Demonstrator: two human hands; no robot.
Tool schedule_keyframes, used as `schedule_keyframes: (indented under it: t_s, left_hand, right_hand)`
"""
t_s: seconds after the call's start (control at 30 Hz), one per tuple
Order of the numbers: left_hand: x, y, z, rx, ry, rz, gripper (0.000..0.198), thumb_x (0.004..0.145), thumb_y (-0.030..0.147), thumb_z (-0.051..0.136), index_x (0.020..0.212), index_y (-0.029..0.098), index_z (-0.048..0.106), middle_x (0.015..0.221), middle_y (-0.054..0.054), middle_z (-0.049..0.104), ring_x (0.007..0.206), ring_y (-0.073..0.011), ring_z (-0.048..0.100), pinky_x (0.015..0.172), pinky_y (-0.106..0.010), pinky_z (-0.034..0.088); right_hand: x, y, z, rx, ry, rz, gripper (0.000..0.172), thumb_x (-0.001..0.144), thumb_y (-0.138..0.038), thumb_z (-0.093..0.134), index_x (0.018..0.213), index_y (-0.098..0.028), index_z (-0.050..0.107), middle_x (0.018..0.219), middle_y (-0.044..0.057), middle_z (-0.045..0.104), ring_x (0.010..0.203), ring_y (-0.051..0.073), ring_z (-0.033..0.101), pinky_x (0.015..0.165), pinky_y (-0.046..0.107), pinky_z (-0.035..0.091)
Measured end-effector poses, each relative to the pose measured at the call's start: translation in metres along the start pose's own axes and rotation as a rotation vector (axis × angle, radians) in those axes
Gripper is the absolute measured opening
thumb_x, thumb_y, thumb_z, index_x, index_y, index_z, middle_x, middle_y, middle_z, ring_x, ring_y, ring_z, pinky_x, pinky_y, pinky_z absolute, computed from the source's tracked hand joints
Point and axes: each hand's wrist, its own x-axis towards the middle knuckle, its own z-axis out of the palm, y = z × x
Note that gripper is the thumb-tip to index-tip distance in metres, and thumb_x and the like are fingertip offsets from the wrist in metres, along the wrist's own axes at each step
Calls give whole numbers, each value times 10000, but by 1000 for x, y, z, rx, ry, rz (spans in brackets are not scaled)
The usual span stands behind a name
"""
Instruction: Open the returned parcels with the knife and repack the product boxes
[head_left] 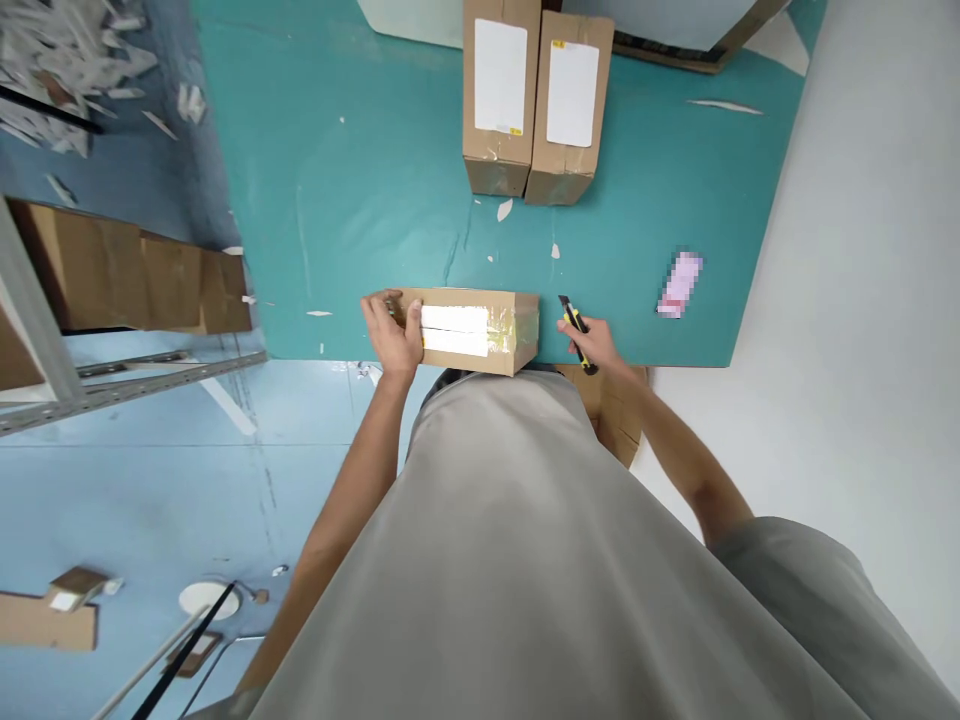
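Note:
A long cardboard box lies at the near edge of the green table, right in front of my body. White labels and shiny clear tape cover part of its side. My left hand grips the box's left end, with the thumb on the labelled side and the fingers partly hidden behind. To the right of the box, my right hand holds a black and yellow utility knife. Its dark tip points up and left, a little apart from the box's right end.
Two labelled cardboard boxes stand side by side at the table's far side. A blurred pink item lies to the right on the green table. Brown cartons and a metal frame are at the left. A white wall borders the right.

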Motion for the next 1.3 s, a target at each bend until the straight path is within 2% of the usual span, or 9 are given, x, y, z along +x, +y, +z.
schedule_keyframes:
  t_s: [0.2,0.37,0.53,0.7,0.83,0.93,1.03,1.13,1.3]
  left_hand:
    - [8,-28,-14,-31,60,-88,765,1026,919,497,1340,231,610,1274,-149,668,1182,-304,704,1208,-538,541]
    - [7,-29,20,-127,-85,-95,912,1052,935,394,1566,200,561,1352,-187,718,1257,-302,733,1206,-508,545]
    - [8,-9,54,-300,-501,0,867,1066,830,478,1654,205,594,1566,-229,682,1445,-341,673,1288,-560,493]
    - [27,18,18,-391,-534,34,627,1080,661,559,1450,203,774,1512,-182,718,1423,-344,676,1158,-501,615]
    - [44,49,-14,-439,-577,107,459,1043,595,709,1259,214,846,1328,-111,803,1286,-324,733,1160,-498,618]
    - [55,65,-18,-447,-620,142,341,990,483,803,1167,195,845,1207,-95,814,1207,-312,752,1139,-521,629]
    - [65,70,-14,-446,-643,146,272,954,404,836,1105,177,833,1126,-90,822,1134,-299,771,1089,-515,651]
    - [73,73,-14,-396,-682,140,253,910,378,859,1061,178,828,1075,-82,841,1068,-287,792,1037,-474,666]
    - [79,79,-19,-346,-717,156,207,881,360,863,1003,197,827,1049,-74,861,1034,-275,803,1011,-427,659]
  right_hand:
    - [-6,-20,65,330,-17,112,457,846,-615,938,891,-192,770,558,-37,650,578,163,649,612,261,541]
    - [-28,-45,39,325,187,-16,433,817,-570,937,977,-185,819,602,-44,661,604,174,678,638,282,571]
    - [-39,-61,10,163,331,-84,469,822,-633,903,970,-194,830,650,-23,680,621,190,674,628,306,560]
    - [-50,-72,24,-45,366,-101,416,947,-589,793,1052,-187,819,805,23,755,693,204,706,727,329,591]
    - [-75,-91,36,-435,470,-118,443,1089,-532,606,1261,-166,787,1155,166,816,1020,296,761,926,394,607]
    - [-103,-113,54,-611,459,-120,568,1176,-497,394,1555,-152,638,1341,225,782,1167,338,747,974,414,588]
    - [-123,-133,86,-644,253,-117,607,1205,-437,269,1664,-158,552,1311,209,809,1113,341,778,920,395,591]
    - [-127,-147,121,-684,114,-164,638,1207,-495,348,1719,-165,535,1378,213,812,1161,366,792,952,412,602]
    - [-124,-163,149,-716,137,-104,764,1184,-611,450,1811,-173,447,1360,215,831,1202,397,798,1043,477,601]
